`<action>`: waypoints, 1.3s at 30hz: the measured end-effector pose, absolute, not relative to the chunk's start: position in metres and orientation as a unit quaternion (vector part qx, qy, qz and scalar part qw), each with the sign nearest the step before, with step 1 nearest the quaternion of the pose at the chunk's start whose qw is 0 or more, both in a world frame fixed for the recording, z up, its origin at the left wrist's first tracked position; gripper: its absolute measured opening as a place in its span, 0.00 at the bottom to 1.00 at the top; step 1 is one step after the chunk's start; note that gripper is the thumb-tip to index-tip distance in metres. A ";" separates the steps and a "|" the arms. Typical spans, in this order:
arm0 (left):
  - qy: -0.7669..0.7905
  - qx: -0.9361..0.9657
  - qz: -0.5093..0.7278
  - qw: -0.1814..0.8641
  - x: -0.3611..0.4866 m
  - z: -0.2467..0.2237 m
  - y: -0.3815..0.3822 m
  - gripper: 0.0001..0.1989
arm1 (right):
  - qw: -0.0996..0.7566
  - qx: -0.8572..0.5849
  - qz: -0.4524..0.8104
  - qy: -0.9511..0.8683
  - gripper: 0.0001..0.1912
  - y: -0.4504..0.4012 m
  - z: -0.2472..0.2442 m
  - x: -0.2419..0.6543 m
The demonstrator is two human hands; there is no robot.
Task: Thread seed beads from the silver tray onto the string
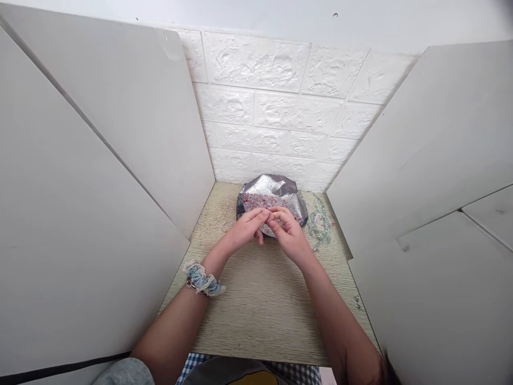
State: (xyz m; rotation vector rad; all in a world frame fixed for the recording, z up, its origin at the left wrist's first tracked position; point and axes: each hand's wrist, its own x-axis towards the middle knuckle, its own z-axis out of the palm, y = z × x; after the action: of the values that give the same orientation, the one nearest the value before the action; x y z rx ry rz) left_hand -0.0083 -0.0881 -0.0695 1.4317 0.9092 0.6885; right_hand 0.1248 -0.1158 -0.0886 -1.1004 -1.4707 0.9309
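My left hand [249, 225] and my right hand [287, 231] meet over the front of a silver-lined bag [276, 186]. Many small pink, red and clear beads [260, 201] lie inside the bag. Thumb and fingers of both hands are pinched together, their tips touching or nearly so. Whatever sits between the fingertips is too small to make out. A blue scrunchie [204, 280] with lace edging and a chain bracelet circle my left wrist. Just right of the bag lie strands of pale green beads [319, 224].
The bag stands on a light wood-grain tabletop [260, 310], near a white brick-patterned wall [276, 115]. White panels [100, 160] rise close on the left and right. Small metal bits [357, 302] lie at the right edge.
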 end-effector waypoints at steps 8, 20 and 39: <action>0.377 0.594 0.319 0.635 -0.010 -0.069 -0.085 0.13 | 0.534 -0.516 0.291 -0.604 0.07 -0.109 -0.093 0.135; 0.406 0.485 0.433 0.642 -0.012 -0.066 -0.084 0.10 | 0.140 -0.690 0.147 -0.695 0.12 -0.111 -0.108 0.122; 0.429 0.492 0.424 0.628 -0.009 -0.066 -0.084 0.08 | 0.102 -0.683 0.166 -0.704 0.13 -0.103 -0.109 0.116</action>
State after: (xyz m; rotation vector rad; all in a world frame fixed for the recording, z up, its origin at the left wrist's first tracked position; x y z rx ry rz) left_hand -0.0087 -0.0844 -0.0665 1.1279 0.9833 0.9721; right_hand 0.1163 -0.1034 -0.1094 -2.0173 -2.0786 0.4904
